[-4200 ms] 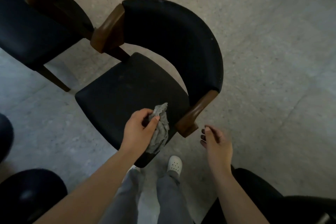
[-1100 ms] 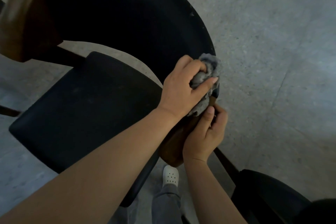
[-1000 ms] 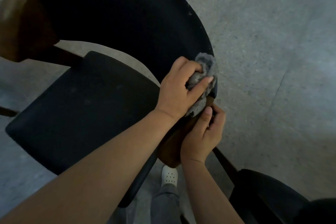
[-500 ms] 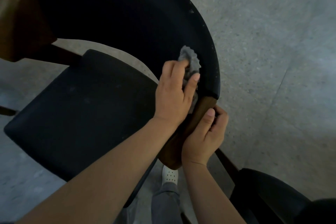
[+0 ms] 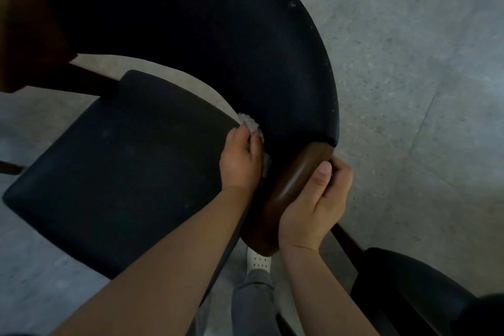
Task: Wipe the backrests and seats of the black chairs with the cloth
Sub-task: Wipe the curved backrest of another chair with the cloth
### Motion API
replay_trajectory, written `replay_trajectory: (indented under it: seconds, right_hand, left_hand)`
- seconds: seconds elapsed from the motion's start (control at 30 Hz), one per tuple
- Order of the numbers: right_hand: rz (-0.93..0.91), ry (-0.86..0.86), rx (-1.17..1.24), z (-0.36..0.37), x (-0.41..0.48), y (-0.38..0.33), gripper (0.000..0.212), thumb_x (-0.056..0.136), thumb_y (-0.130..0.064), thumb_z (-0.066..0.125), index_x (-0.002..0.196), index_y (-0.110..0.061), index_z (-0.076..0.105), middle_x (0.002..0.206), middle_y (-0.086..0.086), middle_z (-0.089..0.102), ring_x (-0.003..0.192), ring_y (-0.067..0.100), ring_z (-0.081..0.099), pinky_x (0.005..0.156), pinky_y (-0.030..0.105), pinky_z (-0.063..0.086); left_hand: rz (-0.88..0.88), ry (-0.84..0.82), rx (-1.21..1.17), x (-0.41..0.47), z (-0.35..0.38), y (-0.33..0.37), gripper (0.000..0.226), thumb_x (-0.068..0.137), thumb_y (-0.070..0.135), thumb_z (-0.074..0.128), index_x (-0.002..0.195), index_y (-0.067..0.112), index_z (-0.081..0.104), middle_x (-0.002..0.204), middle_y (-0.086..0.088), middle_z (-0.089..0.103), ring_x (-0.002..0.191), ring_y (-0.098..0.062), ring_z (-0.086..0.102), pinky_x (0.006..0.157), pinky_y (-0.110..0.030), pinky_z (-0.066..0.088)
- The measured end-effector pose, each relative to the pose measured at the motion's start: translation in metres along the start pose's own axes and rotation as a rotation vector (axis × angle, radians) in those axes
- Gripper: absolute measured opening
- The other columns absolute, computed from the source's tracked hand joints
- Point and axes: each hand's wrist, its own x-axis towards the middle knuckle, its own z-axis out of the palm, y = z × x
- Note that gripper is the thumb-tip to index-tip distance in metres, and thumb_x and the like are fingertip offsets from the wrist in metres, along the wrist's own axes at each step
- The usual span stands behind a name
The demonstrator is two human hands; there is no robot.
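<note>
Grey cloth [image 5: 252, 128] bunched in your left hand [image 5: 241, 161], low on the inner face of the black backrest [image 5: 218, 35].
It is soft, light and limp, so keep it as a wad under your curled fingers [image 5: 255, 144]. The backrest padding looks smooth and slightly yielding, a curved band with pale specks near its top edge. Your right hand [image 5: 316, 202] closes around the hard, glossy wooden armrest [image 5: 289, 188], probably for steadiness. The flat seat [image 5: 122, 172] lies just beside the cloth.
</note>
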Motion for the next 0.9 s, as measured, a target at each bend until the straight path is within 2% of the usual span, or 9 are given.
replay_trajectory:
  seconds: [0.1,0.2,0.27,0.37,0.43,0.57,0.77,0.83,0.9]
  right_hand:
    - [0.009,-0.015,0.001,0.0,0.0,-0.001,0.038,0.1,-0.043,0.032,0.109,-0.014,0.056,0.088,-0.007,0.054,0.076,0.005,0.052,0.067,0.01,0.038]
    - [0.025,-0.021,-0.007,0.0,0.0,-0.002,0.041,0.099,-0.044,0.031,0.11,-0.013,0.055,0.091,-0.002,0.057,0.078,0.005,0.053,0.068,0.013,0.04]
    - [0.028,-0.025,-0.009,0.0,-0.001,-0.003,0.042,0.099,-0.043,0.03,0.111,-0.012,0.055,0.093,-0.002,0.058,0.081,0.004,0.053,0.07,0.014,0.041]
    - [0.032,-0.025,-0.023,-0.001,-0.001,-0.006,0.042,0.098,-0.043,0.028,0.11,-0.013,0.055,0.092,-0.004,0.057,0.08,0.0,0.052,0.068,0.012,0.038]
    - [0.048,-0.028,-0.033,-0.001,-0.001,-0.008,0.044,0.097,-0.045,0.027,0.11,-0.014,0.055,0.092,-0.003,0.058,0.08,0.001,0.052,0.067,0.012,0.037]
    - [0.049,-0.027,-0.044,0.0,-0.001,-0.009,0.042,0.097,-0.047,0.025,0.109,-0.018,0.054,0.093,-0.003,0.059,0.081,0.002,0.053,0.067,0.013,0.038]
    - [0.032,-0.03,-0.048,0.0,-0.001,-0.008,0.035,0.098,-0.046,0.026,0.106,-0.023,0.052,0.092,-0.002,0.059,0.08,0.004,0.053,0.067,0.018,0.04]
    - [0.034,-0.028,-0.045,0.0,-0.001,-0.008,0.035,0.098,-0.046,0.026,0.105,-0.024,0.052,0.091,-0.002,0.058,0.08,0.003,0.053,0.066,0.016,0.039]
    - [0.025,-0.024,-0.043,0.001,-0.001,-0.008,0.041,0.098,-0.045,0.026,0.108,-0.017,0.054,0.093,-0.001,0.059,0.08,0.004,0.053,0.067,0.018,0.04]
  left_hand:
    - [-0.075,-0.046,0.041,0.0,-0.016,0.0,0.024,0.103,0.029,0.042,0.081,0.023,0.052,0.084,0.002,0.051,0.07,-0.008,0.052,0.064,-0.024,0.04]
    - [0.13,-0.039,-0.018,0.002,-0.04,0.027,0.016,0.102,0.029,0.044,0.093,0.021,0.053,0.085,0.003,0.054,0.074,-0.006,0.055,0.066,-0.025,0.045]
    - [0.259,-0.098,-0.1,0.005,-0.052,0.057,0.009,0.101,0.031,0.047,0.105,0.023,0.05,0.089,0.005,0.058,0.075,-0.007,0.06,0.066,-0.025,0.049]
    - [0.437,-0.122,-0.11,0.009,-0.058,0.1,0.017,0.098,0.028,0.053,0.114,0.021,0.052,0.099,0.009,0.058,0.086,-0.006,0.061,0.075,-0.022,0.05]
    - [0.542,-0.115,-0.045,0.012,-0.055,0.117,0.016,0.097,0.029,0.055,0.11,0.02,0.058,0.099,0.009,0.057,0.088,-0.004,0.058,0.077,-0.02,0.048]
    - [0.642,-0.138,0.043,0.019,-0.039,0.125,0.015,0.093,0.034,0.061,0.096,0.018,0.062,0.089,0.009,0.053,0.076,-0.003,0.053,0.068,-0.021,0.047]
    - [0.757,-0.053,0.151,0.02,-0.026,0.115,0.027,0.085,0.038,0.069,0.093,0.014,0.063,0.094,0.002,0.056,0.076,-0.008,0.052,0.063,-0.021,0.045]
    - [0.767,-0.006,0.192,0.021,-0.024,0.113,0.026,0.086,0.038,0.068,0.092,0.013,0.063,0.092,0.0,0.057,0.075,-0.008,0.053,0.061,-0.021,0.044]
    - [0.691,0.036,0.17,0.021,-0.023,0.111,0.026,0.089,0.04,0.062,0.094,0.015,0.061,0.092,0.002,0.058,0.074,-0.006,0.053,0.062,-0.018,0.044]
